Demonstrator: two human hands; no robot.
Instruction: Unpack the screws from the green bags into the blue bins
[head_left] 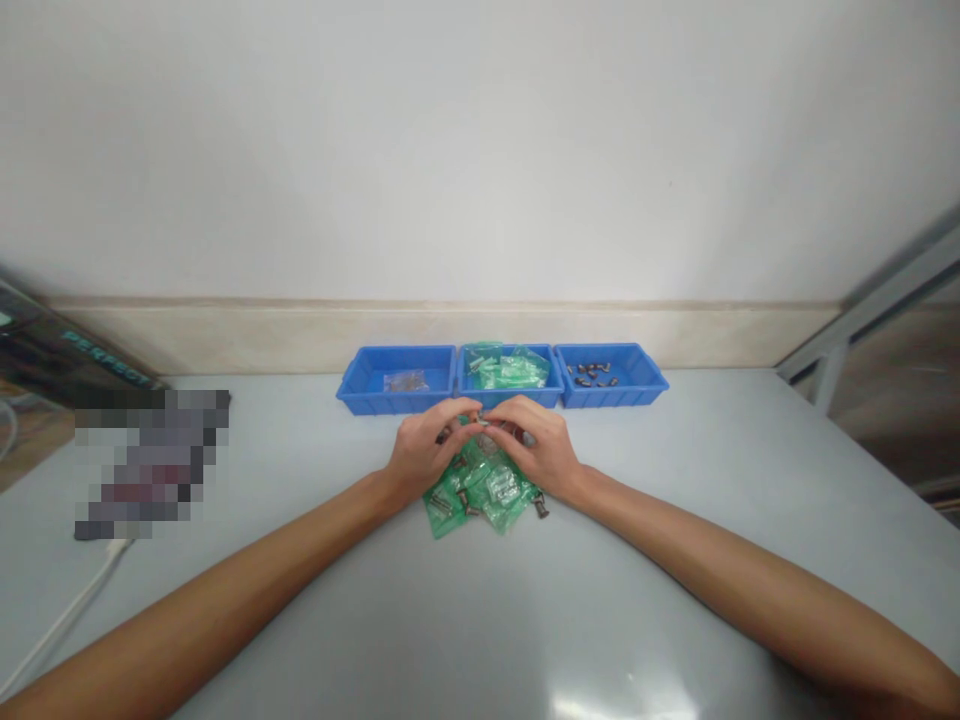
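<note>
My left hand [433,447] and my right hand [541,445] meet above a heap of green plastic bags [491,490]. Thumb and fingers of both hands pinch together around one small thing, too small and too covered to name. Clear packets with small parts show in the heap. Dark metal fittings lie among the bags, one metal fitting [541,506] at the right edge of the heap and another [469,503] on top near the front.
Behind my hands stand three blue trays: the left tray [360,403] with a small clear packet [406,381], the middle tray [551,397] with green bags, the right tray [637,396] with several metal fittings. A blurred-out dark object [154,470] with a white cable [67,615] lies left.
</note>
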